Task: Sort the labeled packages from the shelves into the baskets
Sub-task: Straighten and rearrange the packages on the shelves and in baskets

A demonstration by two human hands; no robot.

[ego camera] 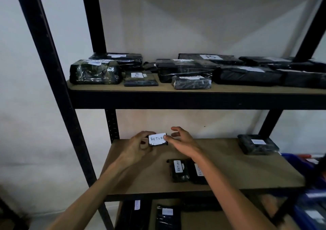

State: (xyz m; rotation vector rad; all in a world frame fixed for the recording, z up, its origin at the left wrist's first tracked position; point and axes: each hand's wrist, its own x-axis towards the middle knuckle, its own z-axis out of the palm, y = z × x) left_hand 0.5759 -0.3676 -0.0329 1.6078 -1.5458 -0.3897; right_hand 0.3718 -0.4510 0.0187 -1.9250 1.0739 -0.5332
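Black metal rack with tan fibreboard shelves (229, 161) — black plastic-wrapped, white-labelled packages (247, 75) crowd the upper board; 2 labelled RETURN (178, 170) lie side by side below.

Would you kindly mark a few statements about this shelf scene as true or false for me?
1. The left hand holds a small package labelled RETURN. True.
2. The right hand grips a large package on the top shelf. False: it is at the middle shelf, its thumb touching the small package's label.
3. Two packages lie side by side on the middle shelf near the right forearm. True.
4. The top shelf holds nothing. False: many black wrapped packages lie on it.
5. One top-shelf package bears a B label. True.
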